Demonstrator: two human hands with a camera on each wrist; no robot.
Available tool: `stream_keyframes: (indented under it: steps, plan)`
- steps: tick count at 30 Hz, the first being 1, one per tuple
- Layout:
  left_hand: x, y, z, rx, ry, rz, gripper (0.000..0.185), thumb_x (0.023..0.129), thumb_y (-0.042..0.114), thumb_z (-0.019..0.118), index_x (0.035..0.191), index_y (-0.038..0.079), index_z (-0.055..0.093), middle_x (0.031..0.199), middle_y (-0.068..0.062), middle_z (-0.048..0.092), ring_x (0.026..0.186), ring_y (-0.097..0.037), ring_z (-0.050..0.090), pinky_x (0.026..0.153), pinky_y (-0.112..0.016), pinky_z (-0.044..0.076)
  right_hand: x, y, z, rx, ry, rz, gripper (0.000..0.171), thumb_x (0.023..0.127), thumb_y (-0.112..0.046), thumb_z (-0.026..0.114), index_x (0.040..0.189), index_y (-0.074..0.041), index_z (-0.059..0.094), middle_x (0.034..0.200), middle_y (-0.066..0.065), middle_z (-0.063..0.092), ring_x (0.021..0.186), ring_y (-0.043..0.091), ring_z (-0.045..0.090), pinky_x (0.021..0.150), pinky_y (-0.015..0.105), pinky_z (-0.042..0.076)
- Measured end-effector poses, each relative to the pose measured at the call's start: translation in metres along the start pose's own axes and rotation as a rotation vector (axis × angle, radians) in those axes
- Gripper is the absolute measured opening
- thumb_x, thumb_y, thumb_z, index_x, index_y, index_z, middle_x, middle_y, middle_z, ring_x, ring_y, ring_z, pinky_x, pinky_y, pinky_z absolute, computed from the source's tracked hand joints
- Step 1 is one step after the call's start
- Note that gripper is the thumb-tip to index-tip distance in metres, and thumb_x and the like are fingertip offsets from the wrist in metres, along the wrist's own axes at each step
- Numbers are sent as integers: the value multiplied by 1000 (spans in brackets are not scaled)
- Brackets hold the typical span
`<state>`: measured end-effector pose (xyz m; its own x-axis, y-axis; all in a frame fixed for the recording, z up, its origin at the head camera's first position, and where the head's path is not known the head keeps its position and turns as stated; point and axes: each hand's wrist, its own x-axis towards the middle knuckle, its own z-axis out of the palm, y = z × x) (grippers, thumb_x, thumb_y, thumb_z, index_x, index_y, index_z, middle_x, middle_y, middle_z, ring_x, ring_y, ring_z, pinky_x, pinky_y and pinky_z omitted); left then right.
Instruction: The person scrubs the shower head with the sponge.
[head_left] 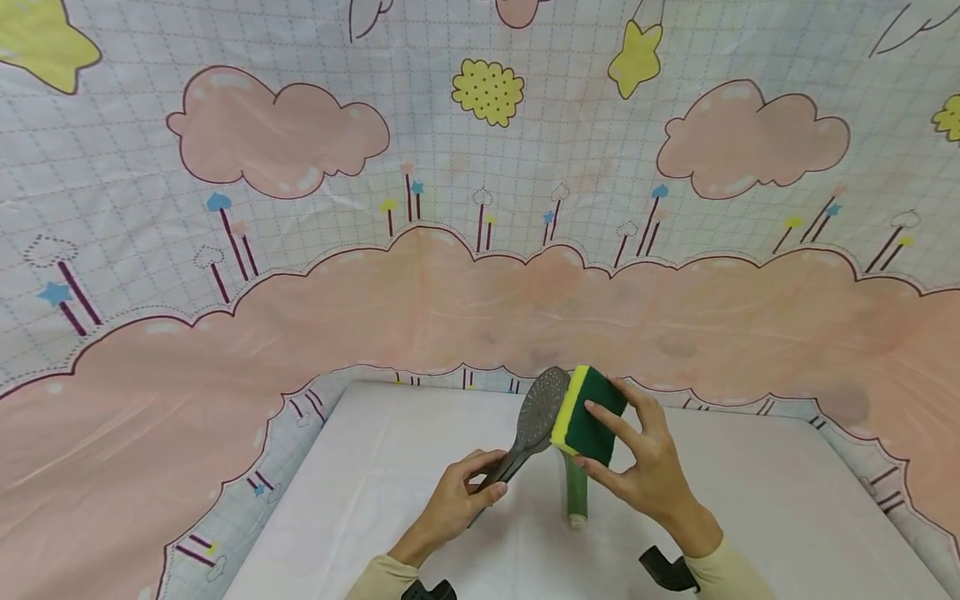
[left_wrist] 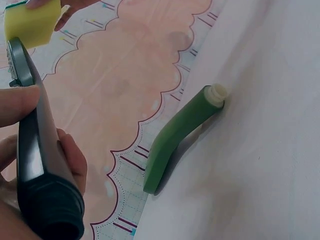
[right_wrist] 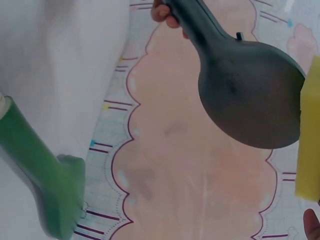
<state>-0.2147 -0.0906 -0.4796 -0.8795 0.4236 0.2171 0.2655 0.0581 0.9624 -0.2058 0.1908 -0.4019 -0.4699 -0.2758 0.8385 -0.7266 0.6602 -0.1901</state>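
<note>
Two hands at work above the table (head_left: 390, 467). Left hand (head_left: 457, 500) curls around the handle of one dark grey shower head (head_left: 536, 417), held tilted up. Right hand (head_left: 645, 467) pinches one yellow-and-green sponge (head_left: 588, 412), its yellow side against the shower head's face. One green bottle (head_left: 576, 492) lies on the white table beneath the sponge. Cartoon cloud-and-star cloth (head_left: 480, 275) hangs behind.
</note>
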Motion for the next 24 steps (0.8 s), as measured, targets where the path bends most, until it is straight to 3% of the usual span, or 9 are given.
stream_keyframes:
  steps: [6, 12, 16, 24]
  plan:
    - [1, -4, -3, 0, -13, 26, 47, 92, 13, 69, 134, -3, 55, 125, -24, 60, 105, -4, 59, 83, -18, 54, 4, 9, -8, 55, -82, 28, 64, 86, -64, 62, 130, -17, 64, 146, 21, 44, 132, 30, 42, 105, 18, 33]
    - [1, -6, -2, 8, -19, 21, 48, 91, 14, 70, 134, -3, 56, 125, -24, 59, 105, -4, 58, 83, -18, 53, 8, 18, -16, 164, -143, 82, 65, 72, -28, 85, 131, -16, 63, 149, 19, 42, 132, 24, 43, 99, 19, 36]
    - [2, -5, -1, 25, -19, 10, 46, 90, 16, 71, 133, 3, 59, 126, -19, 61, 105, -5, 58, 83, -19, 54, 10, 26, -19, 228, -162, 116, 68, 67, -14, 84, 131, -14, 63, 149, 17, 43, 129, 16, 45, 98, 14, 39]
    - [3, -4, 2, 38, -24, 8, 45, 89, 17, 73, 131, 6, 61, 123, -17, 62, 104, -5, 58, 78, -22, 56, 13, 40, -22, 349, -228, 190, 62, 75, -4, 73, 135, -13, 59, 149, 19, 42, 133, 3, 40, 98, 11, 42]
